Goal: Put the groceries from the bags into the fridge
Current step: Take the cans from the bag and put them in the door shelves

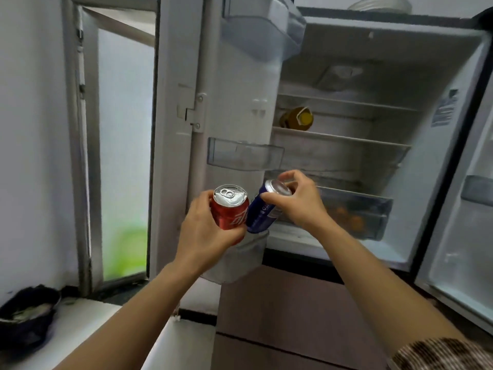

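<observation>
Head view — red can (230,213), blue can (262,214)

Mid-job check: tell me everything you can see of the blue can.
The blue can looks metal, dark blue with blurred white lettering and a silver top. It is tilted, top leaning right. The right hand grips its top end. Its side seems to touch the red can in the left hand, above a door bin.

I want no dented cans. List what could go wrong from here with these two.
1. The right hand holds the tilted blue can by its top end only; it may slip.
2. It leans against the red can in the left hand; a bump could loosen either grip.
3. The hands partly hide the door shelf below, so a can might catch its rim.
</observation>
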The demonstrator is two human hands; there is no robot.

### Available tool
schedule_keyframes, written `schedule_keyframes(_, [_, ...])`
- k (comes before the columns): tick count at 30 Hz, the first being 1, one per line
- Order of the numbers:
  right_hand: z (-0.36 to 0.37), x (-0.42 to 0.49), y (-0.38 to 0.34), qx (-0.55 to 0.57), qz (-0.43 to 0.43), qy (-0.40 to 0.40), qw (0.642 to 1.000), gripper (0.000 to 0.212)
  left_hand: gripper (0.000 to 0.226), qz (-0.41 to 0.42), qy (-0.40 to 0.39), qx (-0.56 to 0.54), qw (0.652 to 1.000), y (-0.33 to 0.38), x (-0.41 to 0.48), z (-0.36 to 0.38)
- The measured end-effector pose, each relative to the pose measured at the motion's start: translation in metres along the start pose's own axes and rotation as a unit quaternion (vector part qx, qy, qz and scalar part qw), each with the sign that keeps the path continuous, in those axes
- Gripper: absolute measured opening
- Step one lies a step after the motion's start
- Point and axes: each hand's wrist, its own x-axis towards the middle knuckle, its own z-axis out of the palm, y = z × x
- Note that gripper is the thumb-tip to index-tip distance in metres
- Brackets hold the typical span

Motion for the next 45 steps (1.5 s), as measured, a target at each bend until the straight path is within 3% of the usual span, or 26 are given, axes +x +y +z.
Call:
schedule_keyframes(4, [0.011, 0.024, 0.033, 0.012, 0.001, -0.06, 0.998, 0.052, 0.069, -0.029, 0.036, 0.074, 0.996, 0.003, 0.001, 0.016])
schedule_keyframes(12, [0.03, 0.045, 0.066, -0.015, -0.028, -0.207, 0.978, 0.058, 0.058, -0.137, 0.018, 0.253, 0.958, -0.002, 0.0, 0.036])
schedule_keyframes(17, [0.038, 0.052, 0.069, -0.005, -0.037, -0.266, 0.963, 0.063, 0.056, -0.154, -0.007, 0.293, 0.944, -0.001, 0.005, 0.044])
schedule_keyframes(21, [0.036, 0.054, 0.072, -0.006, -0.049, -0.299, 0.953, 0.056, 0.053, -0.158, -0.029, 0.311, 0.937, -0.003, 0.008, 0.046])
schedule_keyframes(27, [0.028, 0.054, 0.086, 0.02, -0.042, -0.303, 0.952, 0.052, 0.052, -0.132, -0.06, 0.359, 0.922, -0.011, 0.004, 0.054])
schedule_keyframes(32, [0.03, 0.047, 0.084, -0.013, -0.061, -0.287, 0.956, 0.052, 0.052, -0.091, -0.033, 0.332, 0.938, -0.013, -0.002, 0.055])
schedule_keyframes(38, [0.035, 0.03, 0.059, -0.024, -0.096, -0.206, 0.974, 0.047, 0.038, -0.055, -0.018, 0.276, 0.959, -0.008, -0.008, 0.035])
schedule_keyframes(41, [0.042, 0.013, 0.038, -0.042, -0.143, -0.155, 0.977, 0.038, 0.041, -0.044, 0.02, 0.277, 0.96, -0.001, -0.012, 0.009])
schedule_keyframes(45, [0.063, -0.016, -0.004, -0.041, -0.207, -0.133, 0.968, 0.027, 0.027, -0.044, 0.067, 0.27, 0.96, 0.0, -0.026, -0.049])
